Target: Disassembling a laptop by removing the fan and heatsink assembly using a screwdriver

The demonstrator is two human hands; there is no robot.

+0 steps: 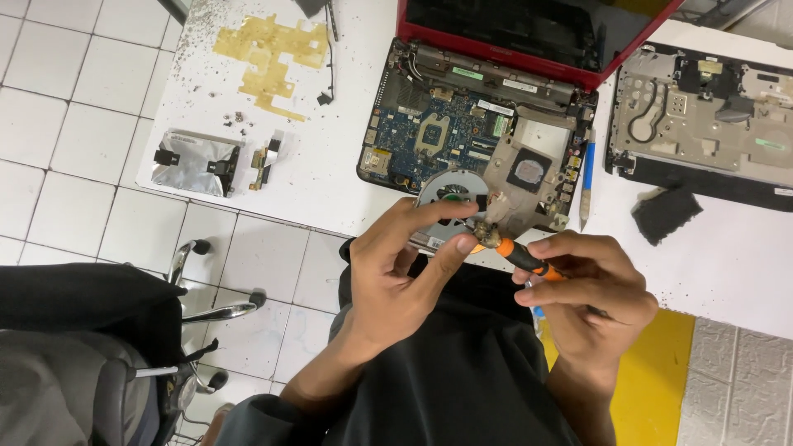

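Note:
My right hand (591,297) is closed around a screwdriver (522,258) with an orange and black handle, its tip pointing left. My left hand (405,264) pinches a small brownish part (487,235) at the screwdriver's tip between thumb and fingers. Both hands hover over my lap at the table's near edge. Just beyond them lies an opened red laptop (487,124) with its blue circuit board, round fan (450,192) and metal heat sink plate exposed.
A removed laptop cover panel (702,116) lies at the right with a dark pad (667,213) beside it. A blue pen (586,177) rests by the laptop. A silver foil piece (194,161) and yellow tape residue (273,54) sit at the left. An office chair (99,355) stands at lower left.

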